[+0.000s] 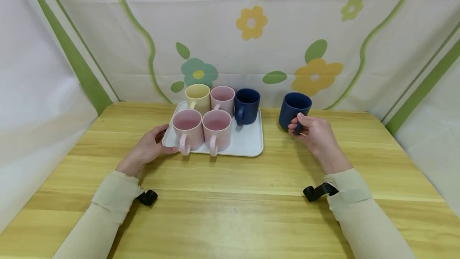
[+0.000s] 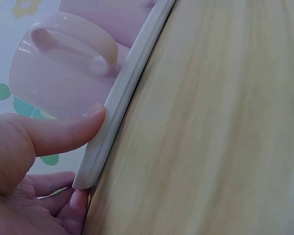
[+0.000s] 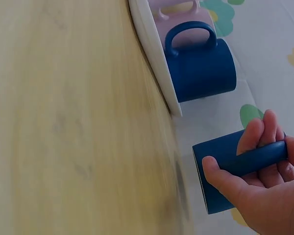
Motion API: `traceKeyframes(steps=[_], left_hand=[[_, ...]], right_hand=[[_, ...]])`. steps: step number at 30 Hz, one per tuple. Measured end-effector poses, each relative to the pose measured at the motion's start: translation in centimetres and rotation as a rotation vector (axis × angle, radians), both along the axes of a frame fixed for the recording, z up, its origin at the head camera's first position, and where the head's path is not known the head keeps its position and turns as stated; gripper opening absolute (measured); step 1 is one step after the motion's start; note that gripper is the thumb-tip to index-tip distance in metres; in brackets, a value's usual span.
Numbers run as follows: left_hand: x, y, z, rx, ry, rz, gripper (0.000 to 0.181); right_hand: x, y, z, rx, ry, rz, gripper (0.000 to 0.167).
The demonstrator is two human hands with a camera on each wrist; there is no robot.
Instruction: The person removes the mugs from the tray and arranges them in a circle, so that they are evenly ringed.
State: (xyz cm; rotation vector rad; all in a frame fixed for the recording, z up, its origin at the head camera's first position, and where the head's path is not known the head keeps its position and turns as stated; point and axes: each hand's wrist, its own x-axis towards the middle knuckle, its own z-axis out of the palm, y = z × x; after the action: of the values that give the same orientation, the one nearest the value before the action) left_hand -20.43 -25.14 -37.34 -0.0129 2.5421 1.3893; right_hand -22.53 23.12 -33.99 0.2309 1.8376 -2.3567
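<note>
My right hand point(image 1: 318, 137) holds a dark blue mug point(image 1: 292, 107) by its handle, right of the tray. In the right wrist view this mug point(image 3: 220, 147) is upright, with a narrow gap and a shadow between its base and the table. The left hand point(image 1: 148, 147) grips the left side of a white tray point(image 1: 244, 143), thumb point(image 2: 73, 134) on the rim and other fingers around and below the corner. On the tray stand a yellow mug point(image 1: 198, 95), several pink mugs point(image 1: 217, 129) and a second dark blue mug point(image 1: 248, 105). Their visible handles face me.
The tray rests on a wooden table point(image 1: 230, 203), near its back edge. Behind hangs a white curtain point(image 1: 215, 19) with printed flowers, and more fabric hangs at both sides. Each wrist carries a black camera strap point(image 1: 320, 192).
</note>
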Motion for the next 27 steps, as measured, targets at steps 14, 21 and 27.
traceKeyframes(steps=[14,21,27], left_hand=[[-0.3,0.3,-0.2,-0.001,-0.01,-0.006,0.103],[-0.2,0.2,-0.1,-0.008,0.001,-0.008,0.103],[0.1,0.0,-0.1,-0.004,0.015,-0.01,0.102]], right_hand=[[-0.4,2.0,-1.2,0.001,-0.042,-0.026,0.023],[-0.6,2.6,-1.1,-0.013,-0.067,0.011,0.022],[-0.9,2.5,-0.6,0.07,-0.077,0.032,0.026]])
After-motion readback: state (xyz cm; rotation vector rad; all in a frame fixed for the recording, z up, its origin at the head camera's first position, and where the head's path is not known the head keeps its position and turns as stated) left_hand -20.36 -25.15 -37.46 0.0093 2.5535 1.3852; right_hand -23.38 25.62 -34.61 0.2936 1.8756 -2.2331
